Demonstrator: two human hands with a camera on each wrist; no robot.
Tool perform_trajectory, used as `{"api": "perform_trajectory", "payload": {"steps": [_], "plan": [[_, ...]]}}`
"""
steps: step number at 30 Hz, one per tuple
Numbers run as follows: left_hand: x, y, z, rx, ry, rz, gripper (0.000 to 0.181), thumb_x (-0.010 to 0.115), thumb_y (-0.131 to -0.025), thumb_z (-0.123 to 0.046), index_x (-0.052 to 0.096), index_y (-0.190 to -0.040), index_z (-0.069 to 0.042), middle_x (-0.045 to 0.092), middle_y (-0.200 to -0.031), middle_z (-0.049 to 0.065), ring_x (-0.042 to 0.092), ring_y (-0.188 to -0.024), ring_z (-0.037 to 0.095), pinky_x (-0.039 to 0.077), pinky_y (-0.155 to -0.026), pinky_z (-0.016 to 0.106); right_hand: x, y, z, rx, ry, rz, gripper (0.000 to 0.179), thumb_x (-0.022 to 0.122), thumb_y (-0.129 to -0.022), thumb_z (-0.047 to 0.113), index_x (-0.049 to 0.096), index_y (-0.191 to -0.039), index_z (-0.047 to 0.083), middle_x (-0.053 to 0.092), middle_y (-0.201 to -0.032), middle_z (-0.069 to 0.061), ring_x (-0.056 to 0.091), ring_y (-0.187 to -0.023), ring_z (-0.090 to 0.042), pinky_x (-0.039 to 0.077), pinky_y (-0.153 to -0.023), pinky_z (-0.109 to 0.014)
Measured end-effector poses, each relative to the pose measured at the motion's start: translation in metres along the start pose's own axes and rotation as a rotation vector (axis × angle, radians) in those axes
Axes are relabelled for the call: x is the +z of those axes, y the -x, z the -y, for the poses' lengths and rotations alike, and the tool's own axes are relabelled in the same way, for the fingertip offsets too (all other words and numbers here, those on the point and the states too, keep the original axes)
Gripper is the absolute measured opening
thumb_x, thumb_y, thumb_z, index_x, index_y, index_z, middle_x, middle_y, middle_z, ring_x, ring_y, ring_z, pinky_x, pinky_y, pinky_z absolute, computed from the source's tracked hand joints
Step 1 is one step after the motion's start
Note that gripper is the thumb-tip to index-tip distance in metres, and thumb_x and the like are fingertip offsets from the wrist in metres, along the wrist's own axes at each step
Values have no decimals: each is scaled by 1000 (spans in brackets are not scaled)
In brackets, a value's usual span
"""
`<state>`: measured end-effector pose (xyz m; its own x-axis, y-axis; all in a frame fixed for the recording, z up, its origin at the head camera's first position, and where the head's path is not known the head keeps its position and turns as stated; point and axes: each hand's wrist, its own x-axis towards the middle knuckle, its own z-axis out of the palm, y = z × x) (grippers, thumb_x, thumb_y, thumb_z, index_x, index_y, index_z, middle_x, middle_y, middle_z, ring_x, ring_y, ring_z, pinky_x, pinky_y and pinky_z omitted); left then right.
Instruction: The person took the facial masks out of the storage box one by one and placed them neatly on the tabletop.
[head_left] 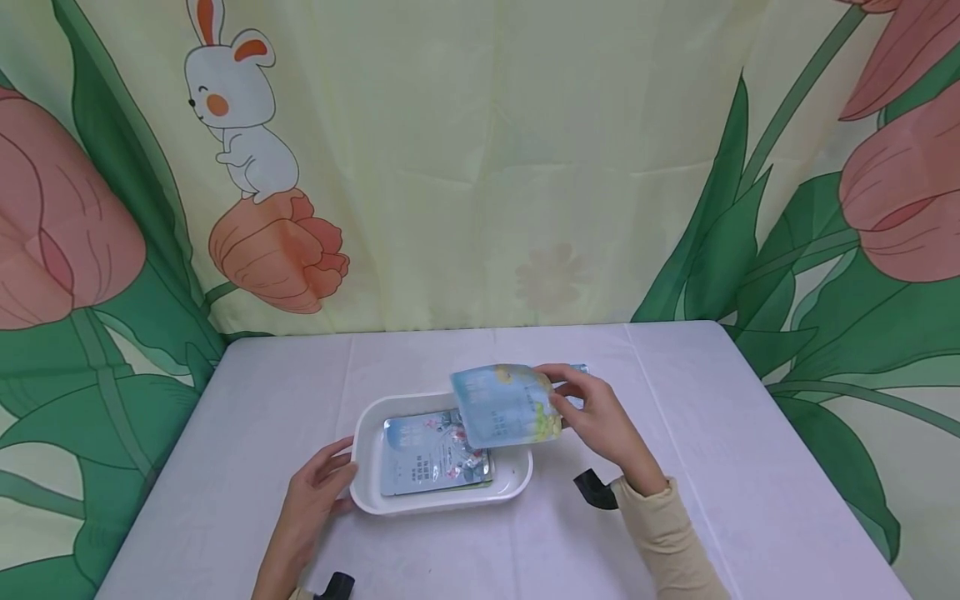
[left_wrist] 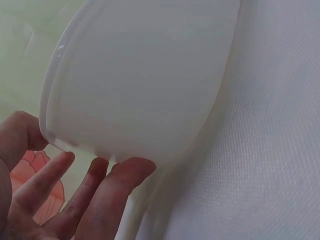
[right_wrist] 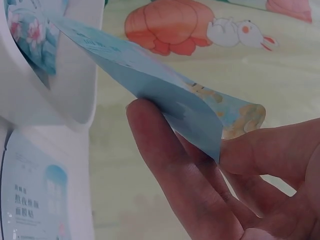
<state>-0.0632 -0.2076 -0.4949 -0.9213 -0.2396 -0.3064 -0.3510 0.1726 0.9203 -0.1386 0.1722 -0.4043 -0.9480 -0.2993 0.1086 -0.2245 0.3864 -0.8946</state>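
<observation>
My right hand [head_left: 592, 408] pinches a light-blue face mask packet [head_left: 502, 404] by its right end, thumb on top and fingers underneath. The packet [right_wrist: 150, 75] is tilted above the right part of a white tray [head_left: 517, 487]. Inside the tray lies another blue face mask packet [head_left: 420, 454] with pink flowers, partly covered by the raised one; a thin edge shows beneath it. With spread fingers, my left hand [head_left: 318, 487] touches the tray's left end. The left wrist view shows its fingertips [left_wrist: 142, 164] against the outer wall.
Another face mask packet [right_wrist: 35, 195] lies on the table right of the tray, mostly hidden behind my right hand in the head view. A white cloth [head_left: 247, 417] covers the table. Behind it hangs a curtain [head_left: 480, 167] printed with a rabbit and tulips.
</observation>
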Motion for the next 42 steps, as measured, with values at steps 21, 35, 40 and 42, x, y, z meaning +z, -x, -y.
{"api": "perform_trajectory", "payload": {"steps": [21,35,40,42], "plan": [[0,0,1,7,3,-2,50,68,-93,-27,53,-141,-22,59,-136,16,67,-106,22,60,-72,29,-20,3,-1,10,23,-50,39,59,-96,-1,59,-133,10,61,-124,-16,63,-98,-30,59,-64,-28],[1,-1,0,-8,-2,-6,49,67,-94,-26,53,-141,-22,58,-137,16,66,-110,24,60,-73,30,-36,5,-5,-1,57,-74,39,58,-96,-2,58,-134,7,59,-128,-17,63,-103,-34,59,-65,-27],[1,0,0,-4,-1,-3,48,67,-94,-26,53,-140,-22,59,-136,16,66,-109,24,60,-73,29,-43,5,-8,2,76,-86,39,57,-96,-2,57,-135,6,58,-128,-17,63,-103,-35,60,-66,-28],[1,1,-1,-2,-1,-1,48,67,-94,-26,53,-140,-22,59,-136,16,66,-109,23,60,-73,29,-46,6,-9,6,80,-93,40,57,-96,-3,56,-135,6,58,-128,-17,63,-103,-35,60,-66,-28]]}}
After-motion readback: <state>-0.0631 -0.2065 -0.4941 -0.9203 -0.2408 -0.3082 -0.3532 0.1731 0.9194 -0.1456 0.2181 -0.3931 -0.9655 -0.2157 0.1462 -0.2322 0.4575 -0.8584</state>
